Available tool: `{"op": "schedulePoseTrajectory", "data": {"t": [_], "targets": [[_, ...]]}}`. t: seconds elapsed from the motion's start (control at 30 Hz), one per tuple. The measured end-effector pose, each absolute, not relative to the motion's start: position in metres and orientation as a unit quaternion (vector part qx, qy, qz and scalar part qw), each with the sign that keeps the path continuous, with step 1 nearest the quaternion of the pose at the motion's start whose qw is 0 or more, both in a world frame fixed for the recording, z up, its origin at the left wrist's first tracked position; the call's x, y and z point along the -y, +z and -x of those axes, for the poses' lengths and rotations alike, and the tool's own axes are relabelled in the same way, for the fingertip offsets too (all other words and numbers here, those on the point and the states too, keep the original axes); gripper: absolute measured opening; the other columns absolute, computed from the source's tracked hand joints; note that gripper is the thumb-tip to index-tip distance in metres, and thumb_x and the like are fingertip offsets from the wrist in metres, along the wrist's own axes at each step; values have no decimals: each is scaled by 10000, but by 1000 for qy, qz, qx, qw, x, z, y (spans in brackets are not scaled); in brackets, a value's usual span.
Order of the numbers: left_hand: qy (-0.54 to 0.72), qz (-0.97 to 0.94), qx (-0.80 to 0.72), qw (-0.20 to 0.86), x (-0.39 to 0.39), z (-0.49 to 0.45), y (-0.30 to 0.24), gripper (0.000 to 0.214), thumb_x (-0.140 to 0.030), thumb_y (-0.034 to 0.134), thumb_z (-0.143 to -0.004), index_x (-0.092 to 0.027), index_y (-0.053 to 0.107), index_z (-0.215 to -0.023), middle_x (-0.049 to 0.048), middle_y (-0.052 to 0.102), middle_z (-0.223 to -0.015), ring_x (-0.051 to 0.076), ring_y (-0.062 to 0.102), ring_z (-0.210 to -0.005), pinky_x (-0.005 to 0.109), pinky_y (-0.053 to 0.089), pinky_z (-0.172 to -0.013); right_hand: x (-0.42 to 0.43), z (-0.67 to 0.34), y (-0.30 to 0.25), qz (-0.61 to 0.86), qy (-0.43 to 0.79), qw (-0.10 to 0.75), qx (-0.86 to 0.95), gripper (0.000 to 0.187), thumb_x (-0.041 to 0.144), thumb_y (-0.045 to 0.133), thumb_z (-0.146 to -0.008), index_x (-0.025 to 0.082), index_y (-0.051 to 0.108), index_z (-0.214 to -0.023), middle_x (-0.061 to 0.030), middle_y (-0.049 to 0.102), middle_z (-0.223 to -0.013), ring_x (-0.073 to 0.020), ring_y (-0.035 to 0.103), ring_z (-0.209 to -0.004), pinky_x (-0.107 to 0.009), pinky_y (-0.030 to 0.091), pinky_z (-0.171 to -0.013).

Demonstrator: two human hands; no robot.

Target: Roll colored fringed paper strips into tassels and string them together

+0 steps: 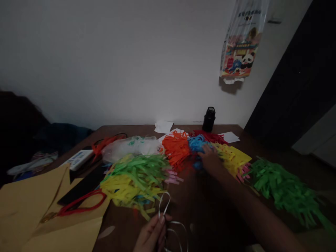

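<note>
Near the table's front edge, my left hand [152,232] pinches a thin white ribbon [165,199] between thumb and fingers. The ribbon forms a small loop above the fingertips, and its loose length curls down to the right. My right hand [210,159] reaches across to the blue paper fringe [198,141], its fingers closed on the strips and slightly blurred. Beside that bundle lie an orange fringe [175,148] on the left and a yellow fringe [231,157] on the right. A dark red fringe [210,137] lies behind.
Green strips [141,168] and yellow strips [126,190] pile left of centre by a clear plastic bag [131,147]. Another green fringe [286,189] hangs at the right edge. A red cord [84,203] rests on brown paper [23,206]. A black bottle [209,119] stands at the back.
</note>
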State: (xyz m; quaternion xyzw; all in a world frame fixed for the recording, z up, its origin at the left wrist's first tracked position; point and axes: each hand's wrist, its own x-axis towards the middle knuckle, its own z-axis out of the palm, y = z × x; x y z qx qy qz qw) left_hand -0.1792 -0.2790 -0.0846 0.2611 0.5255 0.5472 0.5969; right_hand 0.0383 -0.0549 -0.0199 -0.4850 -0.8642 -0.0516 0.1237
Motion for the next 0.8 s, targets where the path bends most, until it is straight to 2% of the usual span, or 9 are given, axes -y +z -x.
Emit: {"op": "schedulePoseTrajectory", "data": {"t": [0.07, 0.13, 0.23, 0.4, 0.57, 0.63, 0.7, 0.77, 0.8], "targets": [[547, -272, -518, 599, 277, 179, -88, 590, -699, 765, -604, -143, 695, -791, -84, 399, -487, 30, 293, -415, 136, 236, -412, 75, -6, -29, 370, -8, 106, 923, 290, 173, 518, -955, 229, 647, -1208, -95, 534, -1402, -235, 479, -1282, -405, 334, -1080], [548, -284, -509, 600, 276, 180, -92, 587, -699, 760, -612, -141, 688, -780, -90, 385, -472, 28, 266, -396, 144, 220, -392, 88, 23, -41, 276, 28, 92, 956, 306, 286, 536, -977, 333, 597, -1274, 14, 516, -1435, -162, 489, -1272, -298, 377, -1046], [549, -293, -504, 599, 277, 182, -96, 614, -730, 754, -581, -145, 676, -753, -96, 364, -451, 31, 249, -378, 152, 208, -369, 76, 46, -51, 256, 58, 95, 960, 332, 331, 548, -982, 284, 566, -1310, -22, 554, -1388, -200, 510, -1260, -374, 407, -1041], [561, -288, -504, 590, 284, 182, -93, 569, -699, 739, -645, -149, 674, -774, -89, 371, -479, 34, 263, -407, 150, 218, -392, 15, 37, -36, 397, 58, 138, 905, 320, 291, 594, -960, 166, 567, -1253, -97, 581, -1287, -254, 594, -1124, -484, 493, -947], [545, -305, -503, 597, 283, 181, -91, 592, -730, 702, -659, -150, 664, -771, -92, 361, -470, 37, 253, -396, 165, 199, -391, 47, 47, -23, 425, 45, 165, 889, 352, 298, 563, -959, 158, 565, -1282, -160, 492, -1392, -290, 508, -1239, -480, 409, -1042], [540, -316, -501, 598, 282, 180, -91, 601, -739, 691, -661, -148, 659, -762, -94, 352, -464, 40, 253, -400, 167, 191, -393, 82, 67, -26, 372, 54, 164, 912, 653, 459, 670, -861, 203, 446, -1418, -158, 366, -1509, -312, 413, -1333, -457, 360, -1090], [533, -325, -503, 597, 281, 180, -89, 605, -742, 678, -673, -144, 657, -767, -94, 355, -470, 43, 262, -403, 170, 196, -399, 112, 90, -32, 306, 67, 151, 937, 1082, 637, 769, -665, 273, 228, -1530, -141, 140, -1612, -371, 225, -1434, -550, 288, -1118], [530, -334, -506, 593, 282, 180, -87, 623, -752, 655, -686, -138, 661, -791, -93, 367, -473, 45, 275, -400, 178, 200, -403, 129, 114, -38, 268, 81, 137, 950, 1258, 647, 821, -566, 291, 124, -1551, -152, -13, -1627, -441, 115, -1448, -659, 224, -1098], [529, -339, -508, 589, 283, 180, -86, 634, -758, 641, -693, -135, 664, -803, -92, 372, -471, 48, 281, -397, 182, 201, -404, 132, 125, -40, 267, 91, 132, 950, 1271, 593, 848, -569, 285, 106, -1554, -169, -27, -1624, -461, 155, -1434, -668, 246, -1080]]}}
